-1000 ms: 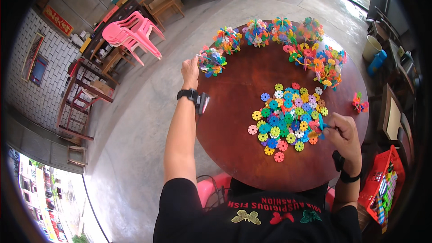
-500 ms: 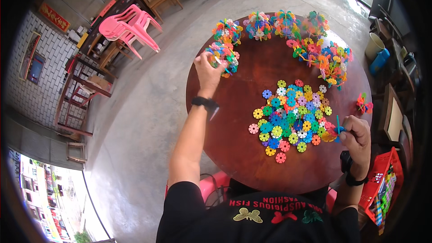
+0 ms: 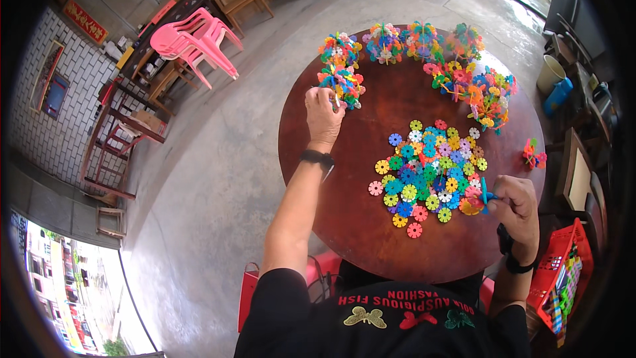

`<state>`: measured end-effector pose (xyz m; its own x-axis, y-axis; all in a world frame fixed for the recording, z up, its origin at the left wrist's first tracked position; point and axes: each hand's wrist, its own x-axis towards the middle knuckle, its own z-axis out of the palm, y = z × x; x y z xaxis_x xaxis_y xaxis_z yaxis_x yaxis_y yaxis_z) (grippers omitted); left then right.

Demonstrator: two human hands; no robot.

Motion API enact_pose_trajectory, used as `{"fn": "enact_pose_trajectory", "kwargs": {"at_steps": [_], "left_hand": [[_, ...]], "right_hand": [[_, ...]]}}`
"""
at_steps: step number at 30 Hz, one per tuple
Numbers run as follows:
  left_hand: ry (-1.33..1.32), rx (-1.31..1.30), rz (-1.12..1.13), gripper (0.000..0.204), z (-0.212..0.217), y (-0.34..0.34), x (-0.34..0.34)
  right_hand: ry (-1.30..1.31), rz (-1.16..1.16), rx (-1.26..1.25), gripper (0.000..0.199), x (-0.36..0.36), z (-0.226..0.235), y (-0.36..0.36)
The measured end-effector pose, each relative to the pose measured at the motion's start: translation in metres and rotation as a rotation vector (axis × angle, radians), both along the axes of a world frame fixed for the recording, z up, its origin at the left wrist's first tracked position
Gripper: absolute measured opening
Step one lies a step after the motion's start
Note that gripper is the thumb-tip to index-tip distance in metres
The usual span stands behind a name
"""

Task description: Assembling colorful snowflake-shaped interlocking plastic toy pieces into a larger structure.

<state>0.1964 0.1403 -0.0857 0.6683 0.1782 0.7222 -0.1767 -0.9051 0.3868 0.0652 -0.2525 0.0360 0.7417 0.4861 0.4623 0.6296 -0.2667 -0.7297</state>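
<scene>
On the round brown table [image 3: 397, 255], my left hand [image 3: 324, 116] reaches to the far left, fingers curled and closed at the near edge of a multicoloured ball of interlocked flower discs [image 3: 342, 83]. A bit of white shows at its fingertips. My right hand [image 3: 520, 202] pinches a few joined flower discs [image 3: 484, 193], with a blue one standing on edge, over the right side of a loose pile. That pile of plastic flower discs [image 3: 427, 172] in many colours lies spread in the table's middle. My fingers partly hide the held discs.
More disc balls [image 3: 424, 38] line the table's far and right edges. A small red cluster of discs [image 3: 532, 154] sits at the right rim. Beside the table stand a red basket [image 3: 568, 235] and dark furniture. Pink plastic chairs [image 3: 192, 43] are at the far left.
The ball at my left hand has shifted right, and that hand has come slightly nearer and right, to its near edge. My right hand has turned the joined discs and moved slightly left.
</scene>
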Motion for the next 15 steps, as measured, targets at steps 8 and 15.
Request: {"fn": "enact_pose_trajectory", "kwargs": {"at_steps": [8, 15], "left_hand": [[0.096, -0.123, -0.317, 0.050, 0.061, -0.058, -0.068], [0.662, -0.759, -1.243, 0.064, 0.085, -0.159, -0.173]], "right_hand": [[-0.006, -0.021, -0.085, 0.020, 0.001, -0.006, 0.017], [-0.095, 0.187, -0.161, 0.018, -0.021, -0.005, 0.042]]}}
